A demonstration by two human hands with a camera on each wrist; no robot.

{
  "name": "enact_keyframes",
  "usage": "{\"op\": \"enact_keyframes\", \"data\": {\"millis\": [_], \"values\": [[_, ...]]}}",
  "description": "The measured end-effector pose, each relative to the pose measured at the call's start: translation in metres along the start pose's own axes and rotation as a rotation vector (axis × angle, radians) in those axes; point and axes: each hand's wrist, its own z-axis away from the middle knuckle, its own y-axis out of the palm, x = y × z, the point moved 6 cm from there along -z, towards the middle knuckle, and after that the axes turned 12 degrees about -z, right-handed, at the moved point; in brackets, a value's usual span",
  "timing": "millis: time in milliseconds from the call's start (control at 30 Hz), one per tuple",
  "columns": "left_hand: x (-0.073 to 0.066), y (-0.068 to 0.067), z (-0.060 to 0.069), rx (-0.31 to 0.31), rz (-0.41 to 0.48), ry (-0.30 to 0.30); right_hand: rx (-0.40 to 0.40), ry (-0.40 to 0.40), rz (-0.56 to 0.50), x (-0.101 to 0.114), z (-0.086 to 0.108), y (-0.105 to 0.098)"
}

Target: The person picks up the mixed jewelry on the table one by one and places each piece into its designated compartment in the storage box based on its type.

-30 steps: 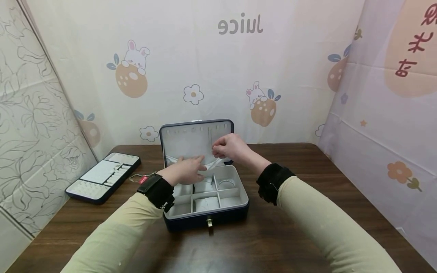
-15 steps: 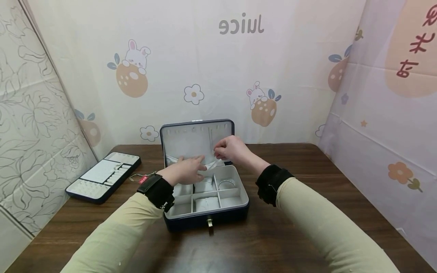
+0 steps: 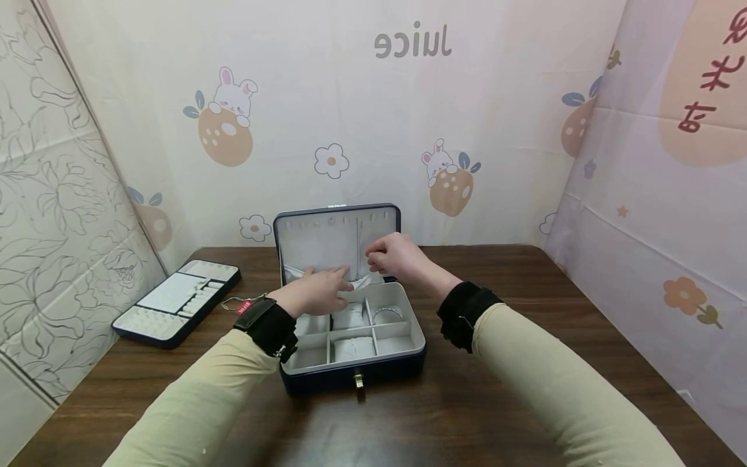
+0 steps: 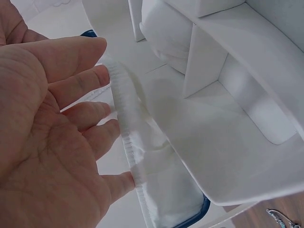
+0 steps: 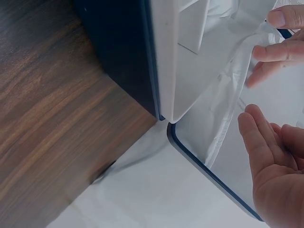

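Note:
A navy jewelry box (image 3: pixel 353 376) stands with its lid (image 3: pixel 315 243) raised, pale lining inside. A thin necklace chain (image 3: pixel 358 237) hangs down the lid, above a gathered fabric pocket (image 4: pixel 161 185). My left hand (image 3: pixel 318 292) reaches across to the pocket, its slightly bent fingers (image 4: pixel 121 183) touching the elastic edge. Beside the chain, my right hand (image 3: pixel 399 256) is raised at the lid's right side. Its fingers (image 5: pixel 254 135) bend loosely near the pocket and look apart from the thumb; no held thing shows between them. The chain's lower end is hard to see.
The box's compartments hold pale cushions (image 3: pixel 353 350) and a silver bangle (image 3: pixel 387 316). A lift-out tray (image 3: pixel 157 327) with slots lies at the left on the wooden table (image 3: pixel 467 415). A chain bracelet (image 3: pixel 232 303) lies between tray and box. Printed curtains surround the table.
My right hand has shifted slightly right, away from the chain, which now hangs straighter down the lid. The left hand stays at the pocket.

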Motion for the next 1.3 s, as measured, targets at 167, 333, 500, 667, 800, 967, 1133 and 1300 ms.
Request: {"op": "enact_keyframes", "data": {"millis": [167,333,500,667,800,967,1133,1300], "values": [[0.001,0.001,0.0,0.001,0.007,-0.001,-0.011,-0.004,-0.017,-0.001,0.0,-0.003],[0.002,0.001,0.0,-0.005,0.004,-0.005,-0.03,-0.003,-0.01,-0.004,0.0,-0.006],[0.003,0.0,0.001,-0.002,0.006,-0.012,-0.06,0.004,0.02,-0.009,0.001,-0.012],[0.003,-0.001,0.002,-0.007,0.011,-0.004,-0.077,0.011,0.034,-0.016,0.003,-0.017],[0.004,-0.002,0.001,-0.029,0.01,0.008,-0.081,0.018,0.038,-0.021,0.005,-0.02],[0.007,-0.004,0.001,-0.061,-0.004,0.027,-0.093,0.03,0.063,-0.028,0.007,-0.023],[0.007,-0.007,0.003,-0.083,-0.013,0.031,-0.079,0.051,0.108,-0.036,0.009,-0.023],[0.007,-0.01,0.005,-0.101,-0.021,0.026,-0.061,0.064,0.151,-0.041,0.01,-0.022]]}}
